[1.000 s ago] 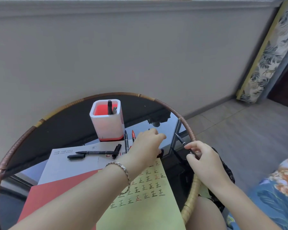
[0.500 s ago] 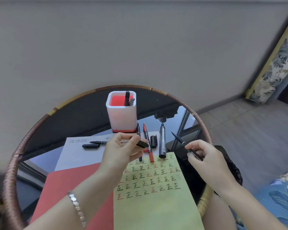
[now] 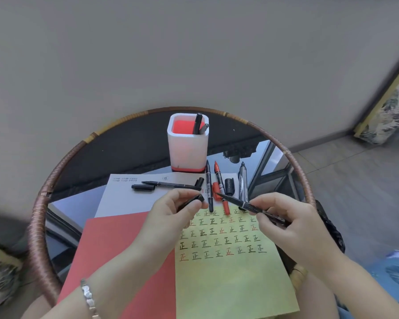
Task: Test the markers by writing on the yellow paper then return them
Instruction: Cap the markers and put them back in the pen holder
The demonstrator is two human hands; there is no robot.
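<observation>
The yellow paper (image 3: pixel 230 279) lies on the round table, its upper part filled with rows of black, green and red characters. My right hand (image 3: pixel 293 229) grips an uncapped black marker (image 3: pixel 247 204) whose tip points left and up. My left hand (image 3: pixel 171 217) pinches a black cap (image 3: pixel 191 200), its open end facing that tip a short gap away. A white pen holder (image 3: pixel 187 146) with a red inside stands at the back with two pens in it.
A white sheet (image 3: pixel 122 196) carries an uncapped black pen (image 3: pixel 171 184) and its cap (image 3: pixel 143 187). A black pen (image 3: pixel 209 183), red marker (image 3: pixel 220 185), loose cap (image 3: pixel 229 186) and grey marker (image 3: pixel 243 180) lie above the yellow paper. Red paper (image 3: pixel 111 249) lies left. Woven rim (image 3: pixel 38 226) rings the table.
My left hand picked a black cap up from the table and brought it right. My right hand moved the uncapped marker left, tip toward the cap. The view tilted down.
</observation>
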